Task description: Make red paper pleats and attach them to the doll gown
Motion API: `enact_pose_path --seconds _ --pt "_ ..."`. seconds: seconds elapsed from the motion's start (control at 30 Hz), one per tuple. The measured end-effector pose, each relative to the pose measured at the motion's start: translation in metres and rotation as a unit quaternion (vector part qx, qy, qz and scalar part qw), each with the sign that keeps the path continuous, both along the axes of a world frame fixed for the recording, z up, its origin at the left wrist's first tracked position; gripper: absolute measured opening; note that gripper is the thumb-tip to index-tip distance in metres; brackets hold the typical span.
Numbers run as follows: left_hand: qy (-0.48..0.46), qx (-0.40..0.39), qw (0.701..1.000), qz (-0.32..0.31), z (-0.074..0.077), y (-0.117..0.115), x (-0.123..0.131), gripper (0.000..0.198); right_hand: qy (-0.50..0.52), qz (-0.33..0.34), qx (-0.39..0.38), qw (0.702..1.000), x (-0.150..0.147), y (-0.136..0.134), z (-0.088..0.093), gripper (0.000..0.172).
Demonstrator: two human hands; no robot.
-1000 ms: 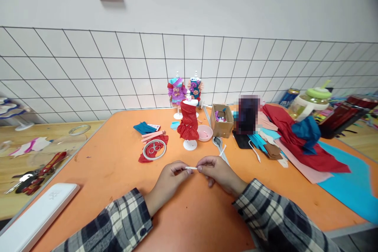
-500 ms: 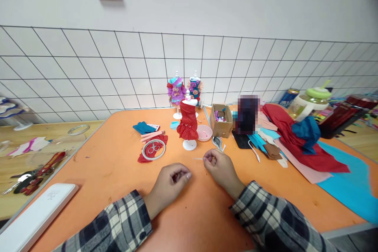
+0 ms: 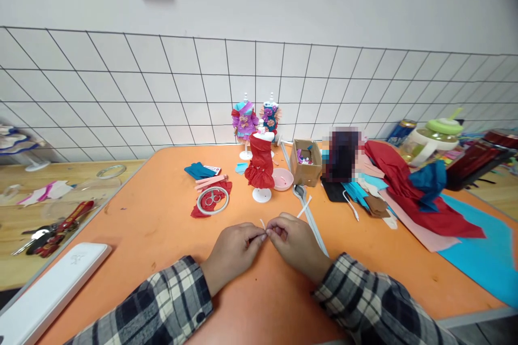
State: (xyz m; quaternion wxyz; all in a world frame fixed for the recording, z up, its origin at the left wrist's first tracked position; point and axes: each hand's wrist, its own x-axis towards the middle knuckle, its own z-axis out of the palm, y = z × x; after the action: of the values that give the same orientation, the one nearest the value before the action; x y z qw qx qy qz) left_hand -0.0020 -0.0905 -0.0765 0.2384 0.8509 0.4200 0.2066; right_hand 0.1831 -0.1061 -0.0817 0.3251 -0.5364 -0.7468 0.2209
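Observation:
My left hand [image 3: 234,250] and my right hand [image 3: 297,240] meet fingertip to fingertip above the orange table, both pinched. Between them a thin whitish strip [image 3: 263,223] pokes up; its material is too small to tell. Just beyond stands a small dress form [image 3: 262,195] wearing a red crumpled dress [image 3: 260,161]. A pink bowl [image 3: 283,179] sits at its right. Left of it, a pale ring [image 3: 198,206] and scissors [image 3: 213,199] lie on a red cloth scrap [image 3: 197,213]. A long white strip [image 3: 318,232] runs behind my right hand.
Two dressed forms [image 3: 244,121] stand at the back near the tiled wall. A cardboard box [image 3: 306,173], a pixelated dark item [image 3: 343,156], fabric sheets [image 3: 481,248], a lidded jug [image 3: 433,140] and a dark red flask [image 3: 473,159] fill the right. A white slab-like device [image 3: 60,285] lies left.
My right hand has moved left and my left hand has closed, so their fingertips now meet at the thin strip. A long white strip now shows behind my right hand. The view has shifted slightly.

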Motion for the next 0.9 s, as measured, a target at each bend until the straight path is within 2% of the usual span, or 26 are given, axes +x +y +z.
enact_pose_path --seconds 0.13,0.27,0.37,0.53,0.7,0.9 --pt "-0.04 -0.019 0.999 0.013 -0.0025 0.0021 -0.0016 0.026 0.083 0.044 -0.05 0.994 0.0049 0.004 -0.0002 0.017" --pt "-0.099 -0.06 0.992 0.04 -0.0057 0.0037 -0.0012 0.024 0.122 0.055 -0.073 0.988 0.0058 0.0046 -0.0002 0.017" --pt "-0.119 -0.08 0.988 0.055 -0.0062 0.0028 -0.0004 0.023 0.125 0.056 -0.078 0.987 0.0042 0.0028 -0.0003 0.016" --pt "-0.123 -0.055 0.989 0.067 -0.0039 0.0001 0.0016 0.018 0.111 0.045 -0.077 0.99 0.0005 0.0006 0.0 0.015" --pt "-0.121 -0.055 0.99 0.048 -0.0056 0.0014 0.0036 0.02 0.1 0.025 -0.057 0.993 -0.0006 0.0014 0.0001 0.012" --pt "-0.123 -0.073 0.99 0.02 -0.0056 0.0033 0.0024 0.023 0.062 0.033 -0.015 0.997 0.0024 0.0003 0.0003 0.014"
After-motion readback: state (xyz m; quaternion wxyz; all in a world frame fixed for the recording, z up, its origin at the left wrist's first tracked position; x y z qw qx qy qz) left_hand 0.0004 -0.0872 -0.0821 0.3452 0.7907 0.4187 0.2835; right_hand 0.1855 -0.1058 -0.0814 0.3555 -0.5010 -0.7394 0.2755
